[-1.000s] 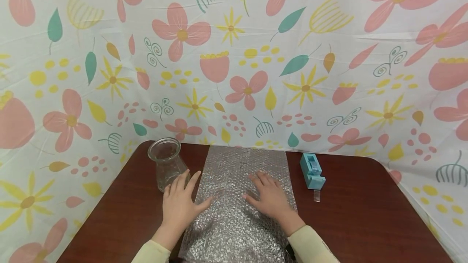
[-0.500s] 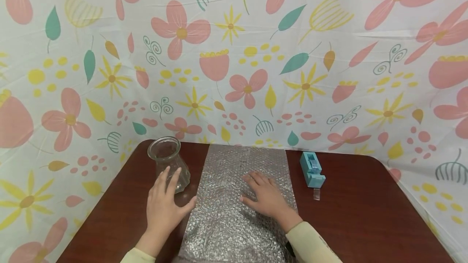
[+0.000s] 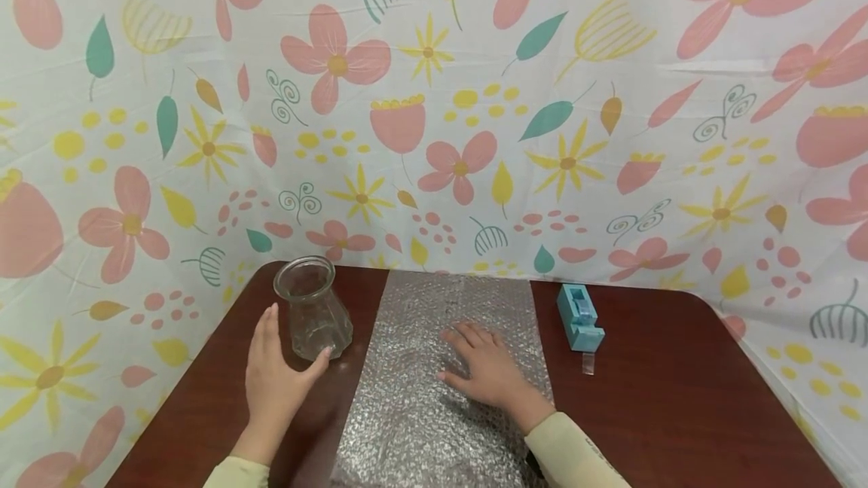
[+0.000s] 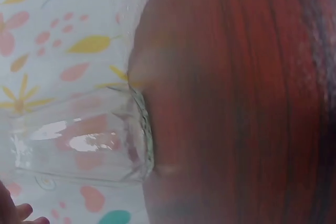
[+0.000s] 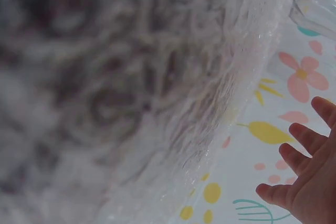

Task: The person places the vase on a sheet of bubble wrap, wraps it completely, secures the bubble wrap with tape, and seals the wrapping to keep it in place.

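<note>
A clear glass vase (image 3: pixel 319 318) with a flared rim stands upright at the back left of the table; the left wrist view shows the same vase (image 4: pixel 89 140) on its side because of the camera angle. My left hand (image 3: pixel 274 379) is just in front of it, fingers straight, with the thumb and fingers spread apart toward its sides. Over the sheet of bubble wrap (image 3: pixel 407 413) in the middle, my right hand (image 3: pixel 491 371) hovers with spread fingers and holds nothing. In the right wrist view, the bubble wrap (image 5: pixel 131 103) fills much of the picture beside the right hand (image 5: pixel 310 177).
A light blue tape dispenser (image 3: pixel 579 318) sits at the back right, with a short piece of clear tape (image 3: pixel 588 364) in front of it. The dark wooden table (image 3: pixel 671 398) ends at a flower-printed cloth (image 3: pixel 461 111) behind and at both sides.
My left hand has moved left, from the bubble wrap's edge to the front of the vase, and turned its palm inward. My right hand has drifted slightly left.
</note>
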`<state>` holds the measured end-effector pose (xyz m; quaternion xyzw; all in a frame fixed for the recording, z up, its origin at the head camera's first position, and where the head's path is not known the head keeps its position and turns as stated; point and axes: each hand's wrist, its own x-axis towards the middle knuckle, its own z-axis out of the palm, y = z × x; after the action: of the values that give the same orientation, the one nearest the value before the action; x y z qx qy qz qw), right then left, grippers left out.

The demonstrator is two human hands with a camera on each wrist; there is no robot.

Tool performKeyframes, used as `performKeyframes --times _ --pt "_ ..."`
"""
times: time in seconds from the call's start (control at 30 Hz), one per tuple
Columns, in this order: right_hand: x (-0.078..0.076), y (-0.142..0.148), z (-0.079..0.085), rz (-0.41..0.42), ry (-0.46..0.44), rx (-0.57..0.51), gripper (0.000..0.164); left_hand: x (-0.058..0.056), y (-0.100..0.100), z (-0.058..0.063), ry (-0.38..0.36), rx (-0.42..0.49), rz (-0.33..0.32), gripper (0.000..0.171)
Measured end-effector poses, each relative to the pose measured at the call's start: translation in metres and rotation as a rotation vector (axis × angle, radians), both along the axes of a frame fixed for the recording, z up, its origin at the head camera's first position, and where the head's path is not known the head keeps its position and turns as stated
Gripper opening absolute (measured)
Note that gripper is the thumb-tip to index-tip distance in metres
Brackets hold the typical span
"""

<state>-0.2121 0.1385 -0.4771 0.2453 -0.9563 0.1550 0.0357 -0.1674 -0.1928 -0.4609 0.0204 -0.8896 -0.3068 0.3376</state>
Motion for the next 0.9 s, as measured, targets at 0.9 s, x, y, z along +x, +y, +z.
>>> performKeyframes --times 0.9 --pt "0.003 -0.008 0.003 0.012 -0.016 0.017 0.069 -0.045 -0.019 -0.015 -0.307 0.429 -0.202 0.119"
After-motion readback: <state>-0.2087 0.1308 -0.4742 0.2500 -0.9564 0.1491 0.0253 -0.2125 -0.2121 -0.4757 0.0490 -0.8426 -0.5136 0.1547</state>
